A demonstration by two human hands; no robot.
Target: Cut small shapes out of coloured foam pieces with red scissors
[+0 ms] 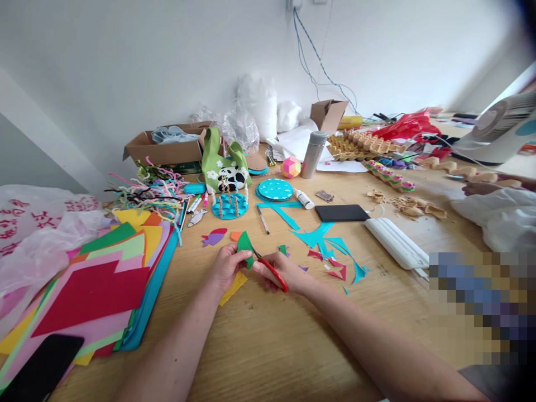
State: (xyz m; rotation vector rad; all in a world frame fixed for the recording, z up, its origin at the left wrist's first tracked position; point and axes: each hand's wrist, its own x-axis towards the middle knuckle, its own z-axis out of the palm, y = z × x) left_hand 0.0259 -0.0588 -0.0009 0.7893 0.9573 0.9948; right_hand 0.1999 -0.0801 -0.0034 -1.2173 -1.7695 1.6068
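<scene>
My left hand [229, 264] pinches a small piece of green felt [244, 243] above the table. In my right hand [280, 270] are red-handled scissors [274, 272], their blades at the green piece's right edge. A yellow felt piece [234, 287] lies under my hands, and an orange scrap [238, 236] sits just behind them. To the left rests a fish-like cutout in red and purple [215, 237]. Right of my right hand are red scraps [329, 262] and turquoise offcuts [314, 237]. A pen [263, 219] lies beyond my hands.
Stacked coloured felt sheets [96, 290] and a black phone [48, 363] occupy the left side. A black phone [341, 213] and a white power strip [396, 243] lie right. Farther back stand a panda bag [226, 167], a grey bottle [314, 155] and a white glue bottle [304, 199].
</scene>
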